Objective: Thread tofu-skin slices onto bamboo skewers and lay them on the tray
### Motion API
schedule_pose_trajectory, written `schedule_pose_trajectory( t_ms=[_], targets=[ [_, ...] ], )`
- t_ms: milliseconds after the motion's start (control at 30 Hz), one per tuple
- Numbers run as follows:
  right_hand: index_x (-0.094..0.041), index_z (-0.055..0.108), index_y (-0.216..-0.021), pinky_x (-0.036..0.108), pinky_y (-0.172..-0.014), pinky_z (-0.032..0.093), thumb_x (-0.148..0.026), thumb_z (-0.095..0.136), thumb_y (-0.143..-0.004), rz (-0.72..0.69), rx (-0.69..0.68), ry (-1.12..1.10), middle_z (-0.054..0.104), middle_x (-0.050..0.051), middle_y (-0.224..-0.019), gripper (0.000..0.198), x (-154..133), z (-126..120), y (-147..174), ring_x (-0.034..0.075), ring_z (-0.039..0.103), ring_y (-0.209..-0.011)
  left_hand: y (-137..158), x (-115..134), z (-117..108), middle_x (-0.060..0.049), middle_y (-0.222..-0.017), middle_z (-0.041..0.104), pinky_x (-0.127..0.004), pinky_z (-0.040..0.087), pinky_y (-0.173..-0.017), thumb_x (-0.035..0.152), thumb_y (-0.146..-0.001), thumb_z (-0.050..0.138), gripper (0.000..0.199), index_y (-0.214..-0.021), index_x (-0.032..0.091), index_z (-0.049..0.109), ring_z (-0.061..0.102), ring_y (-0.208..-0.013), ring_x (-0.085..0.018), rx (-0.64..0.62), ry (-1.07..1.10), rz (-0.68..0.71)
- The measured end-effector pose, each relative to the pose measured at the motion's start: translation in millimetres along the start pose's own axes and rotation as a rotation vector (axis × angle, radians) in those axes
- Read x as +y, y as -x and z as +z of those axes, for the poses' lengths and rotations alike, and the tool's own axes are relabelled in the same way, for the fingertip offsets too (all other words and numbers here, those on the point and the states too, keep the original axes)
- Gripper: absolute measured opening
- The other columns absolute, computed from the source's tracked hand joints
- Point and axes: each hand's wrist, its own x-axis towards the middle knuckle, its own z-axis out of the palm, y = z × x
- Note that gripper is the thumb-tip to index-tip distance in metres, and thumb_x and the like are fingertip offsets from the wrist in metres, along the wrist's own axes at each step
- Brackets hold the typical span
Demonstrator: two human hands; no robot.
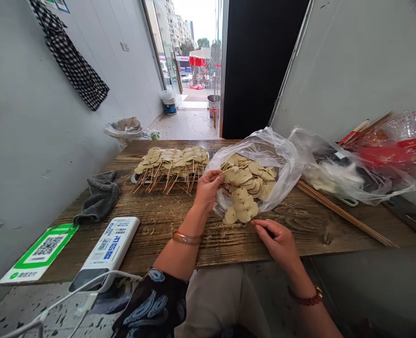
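Note:
My right hand (276, 239) is closed on the lower end of a wooden skewer (253, 220). Several thin, round, beige slices (241, 208) are threaded on that skewer, fanned out over the rim of a clear plastic bag (281, 159). Inside the open bag lies a heap of loose beige slices (253, 173). At the heap's left edge, my left hand (208, 188) pinches one beige slice (229, 177) between thumb and fingers. Left of the bag, a metal tray (133, 178) bears a pile of filled skewers (172, 162), their sticks pointing towards me.
Bare skewers (344, 213) lie in a bundle on the right of the wooden table (151, 234), near crumpled plastic bags (348, 173). On the left are a grey cloth (98, 195), a white box-shaped device (111, 249) with a cable, and a green QR card (41, 251).

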Motion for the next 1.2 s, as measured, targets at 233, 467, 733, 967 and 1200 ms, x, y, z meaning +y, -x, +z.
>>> schedule_pose_trajectory(
  t_ms=[233, 467, 733, 967, 1200],
  targets=[
    [-0.022, 0.073, -0.089, 0.030, -0.070, 0.052, -0.029, 0.055, -0.085, -0.007, 0.007, 0.039, 0.073, 0.005, -0.086, 0.020, 4.4, 3.0, -0.2, 0.020, 0.067, -0.080, -1.1, -1.3, -0.2, 0.002, -0.069, 0.061, -0.024, 0.050, -0.061, 0.027, -0.054, 0.078, 0.030, -0.076, 0.014, 0.062, 0.055, -0.061, -0.009, -0.007, -0.044, 0.049],
    [-0.021, 0.073, -0.086, 0.030, -0.070, 0.051, -0.028, 0.053, -0.085, -0.017, 0.019, 0.061, 0.073, 0.005, -0.083, 0.021, 5.1, 4.7, -1.5, 0.020, 0.067, -0.078, -0.9, -5.0, 0.2, 0.001, -0.068, 0.061, -0.022, 0.046, -0.059, 0.027, -0.060, 0.073, 0.021, -0.074, 0.014, 0.065, 0.054, -0.059, -0.008, -0.025, -0.223, 0.122],
    [-0.021, 0.073, -0.088, 0.031, -0.073, 0.051, -0.027, 0.054, -0.086, -0.029, 0.033, 0.065, 0.073, 0.005, -0.086, 0.020, 7.2, 4.9, 0.5, 0.020, 0.066, -0.081, 2.1, -7.8, 3.5, 0.002, -0.067, 0.058, -0.025, 0.051, -0.061, 0.028, -0.059, 0.074, 0.024, -0.072, 0.013, 0.061, 0.055, -0.060, -0.009, -0.046, -0.133, 0.031],
    [-0.023, 0.073, -0.090, 0.030, -0.072, 0.052, -0.026, 0.055, -0.085, -0.067, 0.024, 0.068, 0.074, 0.005, -0.086, 0.020, 6.2, 3.2, 1.6, 0.020, 0.067, -0.081, 2.1, -4.7, -0.5, 0.001, -0.065, 0.059, -0.026, 0.052, -0.055, 0.028, -0.055, 0.077, 0.034, -0.077, 0.014, 0.056, 0.059, -0.056, -0.011, -0.016, 0.019, -0.120],
    [-0.023, 0.074, -0.089, 0.030, -0.073, 0.053, -0.027, 0.055, -0.085, -0.073, 0.038, 0.080, 0.074, 0.005, -0.086, 0.019, 5.6, 3.4, 1.3, 0.020, 0.068, -0.082, 4.0, -3.5, 0.9, 0.000, -0.062, 0.062, -0.024, 0.051, -0.054, 0.025, -0.058, 0.076, 0.034, -0.080, 0.015, 0.053, 0.066, -0.059, -0.016, -0.070, 0.078, -0.223]
  ],
)
